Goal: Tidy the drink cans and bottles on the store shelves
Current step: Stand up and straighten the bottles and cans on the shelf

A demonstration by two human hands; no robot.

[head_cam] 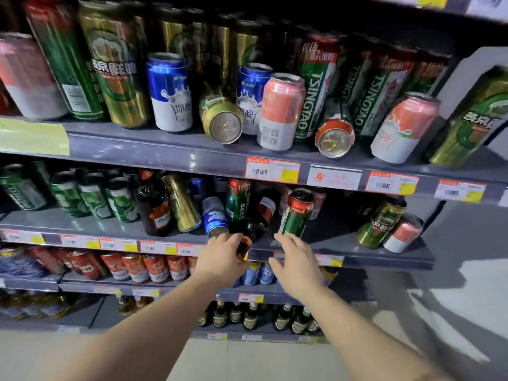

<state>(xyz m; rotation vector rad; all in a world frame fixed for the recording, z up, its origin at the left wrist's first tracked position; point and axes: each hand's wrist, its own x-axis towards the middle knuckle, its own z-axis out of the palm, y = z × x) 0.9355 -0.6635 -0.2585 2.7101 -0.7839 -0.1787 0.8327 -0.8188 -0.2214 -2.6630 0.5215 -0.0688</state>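
On the middle shelf [357,251] a dark brown bottle [251,229] lies on its side, neck toward me. My left hand [221,258] grips that neck at the shelf's front edge. My right hand [298,261] is beside it with straight fingers, fingertips at the base of a tall green can with a red top [298,213], which leans to the right. Whether they touch the can is unclear. A blue can [214,217] and a gold can [182,206] tilt just left of the bottle. An upright brown bottle [154,210] stands further left.
The top shelf [165,149] holds tall cans, with a gold can [221,119] and a red can [334,136] lying on their sides. Green cans [93,196] stand at middle left. A gold-green can [380,221] and a pink can [402,233] lean at right. Lower shelves hold red cans and bottles.
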